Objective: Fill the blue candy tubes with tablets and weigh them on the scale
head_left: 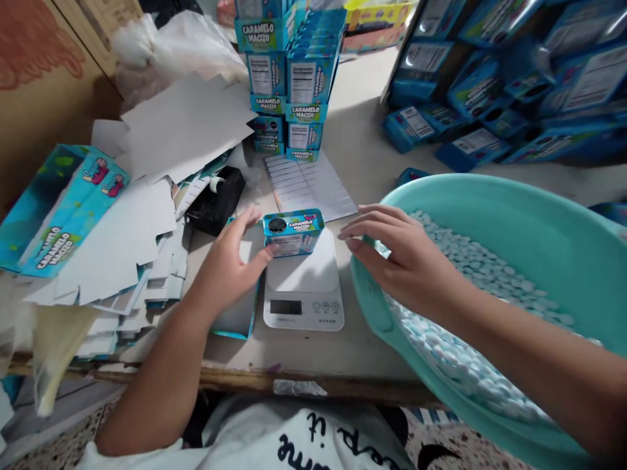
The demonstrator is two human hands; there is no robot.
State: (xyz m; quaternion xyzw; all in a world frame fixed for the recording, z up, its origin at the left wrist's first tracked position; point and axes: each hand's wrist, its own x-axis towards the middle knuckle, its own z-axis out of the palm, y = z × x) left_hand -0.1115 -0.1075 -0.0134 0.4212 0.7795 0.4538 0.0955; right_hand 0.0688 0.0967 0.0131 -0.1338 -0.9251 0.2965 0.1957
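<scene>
A small blue box (298, 243) labelled Caramelo Macizo stands on the white kitchen scale (304, 281), whose display reads about 0.0. My left hand (228, 264) is at the box's left side, fingers apart, with the thumb near or against its lower left corner. Under that hand lies an open blue tray (238, 320), partly covered. To the right of the scale, my right hand (386, 248) hovers over the rim of a turquoise tub (529, 202), fingers loosely bent and nothing visible in them. Many pale blue candies (455, 359) fill the bottom of the tub.
Stacked blue display boxes (306, 75) rise at the back over a paper sheet (313, 186). Flattened white cardboard (186, 127), a black container (218, 199) and a large blue carton (59, 209) crowd the left. Numerous blue boxes (475, 143) lie behind the tub.
</scene>
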